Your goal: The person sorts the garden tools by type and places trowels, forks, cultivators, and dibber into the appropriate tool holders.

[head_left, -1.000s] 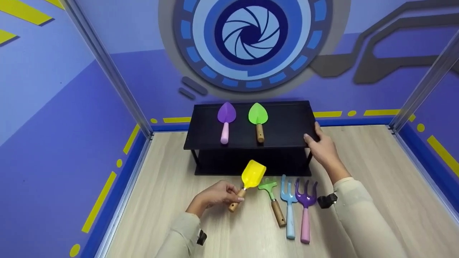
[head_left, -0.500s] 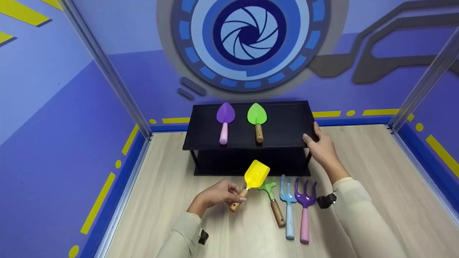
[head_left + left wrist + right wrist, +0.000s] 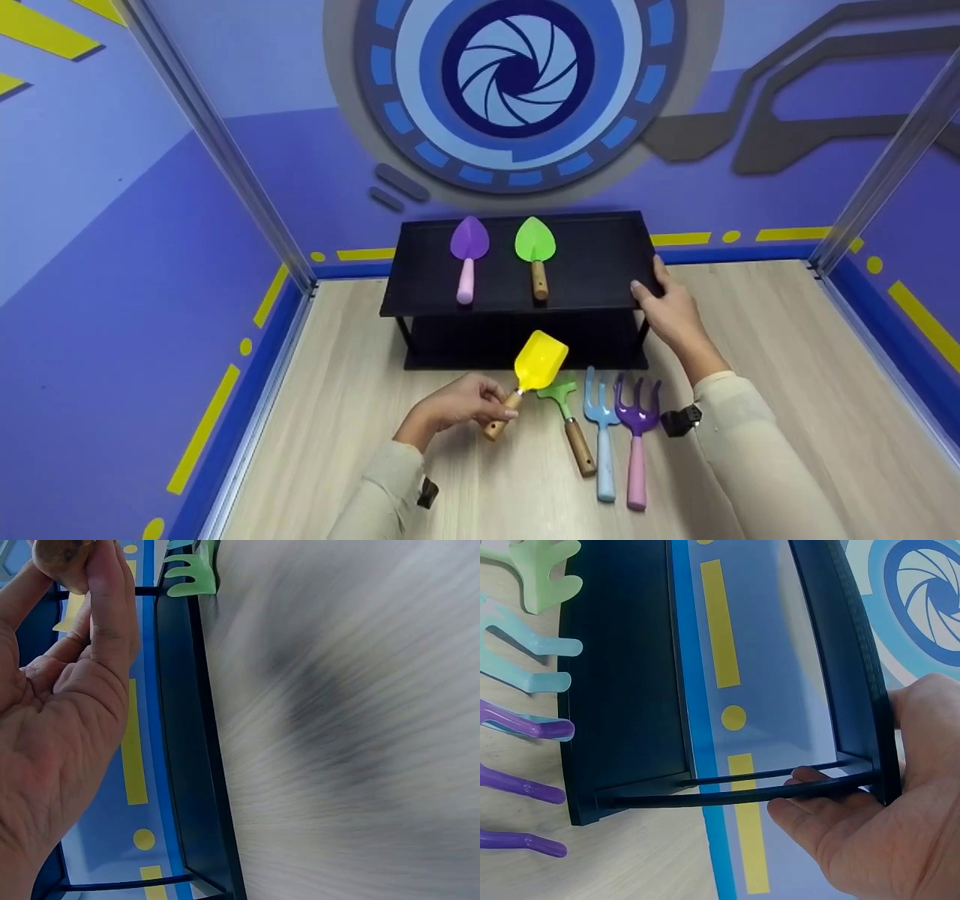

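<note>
In the head view my left hand pinches the wooden handle of a yellow hand shovel. Its blade tilts up to the right, overlapping the shelf's lower level. The left wrist view shows the handle's butt end between thumb and fingers. My right hand grips the right end of a black two-tier shelf, thumb on top. Fingers reach under the top board, by the side rails, in the right wrist view. On the top tier lie a purple trowel with pink handle and a green trowel with wooden handle.
Before the shelf, on the wooden table, lie a green hand rake, a light blue hand fork and a purple hand fork, side by side with prongs toward it. Blue printed walls enclose the back and sides.
My left hand has moved the yellow shovel slightly to the right, turning its blade a little. The right hand keeps its hold on the shelf's end. The head view has shifted slightly.
</note>
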A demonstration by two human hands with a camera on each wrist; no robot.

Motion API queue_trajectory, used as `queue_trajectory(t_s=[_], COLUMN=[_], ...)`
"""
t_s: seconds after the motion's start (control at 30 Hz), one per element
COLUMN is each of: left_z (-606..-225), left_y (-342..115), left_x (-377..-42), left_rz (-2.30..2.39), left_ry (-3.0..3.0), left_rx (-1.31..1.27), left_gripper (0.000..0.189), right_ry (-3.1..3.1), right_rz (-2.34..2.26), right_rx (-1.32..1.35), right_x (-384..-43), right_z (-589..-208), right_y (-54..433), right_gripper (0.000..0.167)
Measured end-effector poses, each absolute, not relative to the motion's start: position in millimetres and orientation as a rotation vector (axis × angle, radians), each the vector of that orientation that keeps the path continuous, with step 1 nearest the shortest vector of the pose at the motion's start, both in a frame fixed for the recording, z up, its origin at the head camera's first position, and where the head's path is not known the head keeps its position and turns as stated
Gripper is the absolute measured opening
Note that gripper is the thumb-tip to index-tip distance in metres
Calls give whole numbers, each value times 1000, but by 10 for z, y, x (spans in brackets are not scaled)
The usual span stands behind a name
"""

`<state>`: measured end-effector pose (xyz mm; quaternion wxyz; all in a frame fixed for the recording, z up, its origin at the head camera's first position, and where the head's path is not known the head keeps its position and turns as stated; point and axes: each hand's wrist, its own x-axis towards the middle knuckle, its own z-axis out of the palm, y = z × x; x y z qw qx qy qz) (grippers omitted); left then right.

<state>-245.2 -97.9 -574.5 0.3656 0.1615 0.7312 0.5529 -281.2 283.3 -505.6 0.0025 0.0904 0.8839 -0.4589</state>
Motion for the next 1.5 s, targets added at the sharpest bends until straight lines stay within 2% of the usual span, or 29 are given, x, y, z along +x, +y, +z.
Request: queue_trajectory(t_s=[0.87, 1.5], left_z=[-5520, -5329], left_y=[-836, -693], left_x=[-2461, -2541], left_rz=[1394, 1391], left_ry=[1903, 1934], left_rx=[552, 654], left_gripper=[11, 16], right_ry=[2788, 2801], right_rz=[-1477, -1468], right_rx=[288, 268], right_x=[-2816, -2808], right_z=[-5077, -5073], right_y=[2839, 2820], right_gripper=[78, 77])
